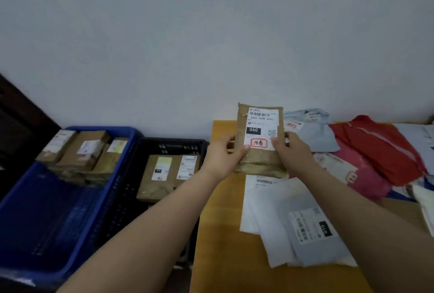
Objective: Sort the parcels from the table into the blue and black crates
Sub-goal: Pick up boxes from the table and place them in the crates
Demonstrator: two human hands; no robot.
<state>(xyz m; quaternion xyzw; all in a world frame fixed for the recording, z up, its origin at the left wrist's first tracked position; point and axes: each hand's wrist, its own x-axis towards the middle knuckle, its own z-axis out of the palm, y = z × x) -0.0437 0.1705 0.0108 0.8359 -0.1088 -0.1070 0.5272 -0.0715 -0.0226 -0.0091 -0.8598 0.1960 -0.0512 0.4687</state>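
I hold a brown cardboard parcel (260, 138) upright above the yellow table's (223, 234) far edge, my left hand (223, 155) and right hand (291, 151) pinching its two sides, thumbs pressed on its white label marked 060. To my left stand the blue crate (58, 210) and the black crate (169, 147), brown boxes in each. White and grey mailers (293, 222) lie on the table below the parcel.

Brown parcel (259, 138) with white label, blue crate (70, 198), black crate (164, 145), yellow table (218, 234), red bag (378, 147)
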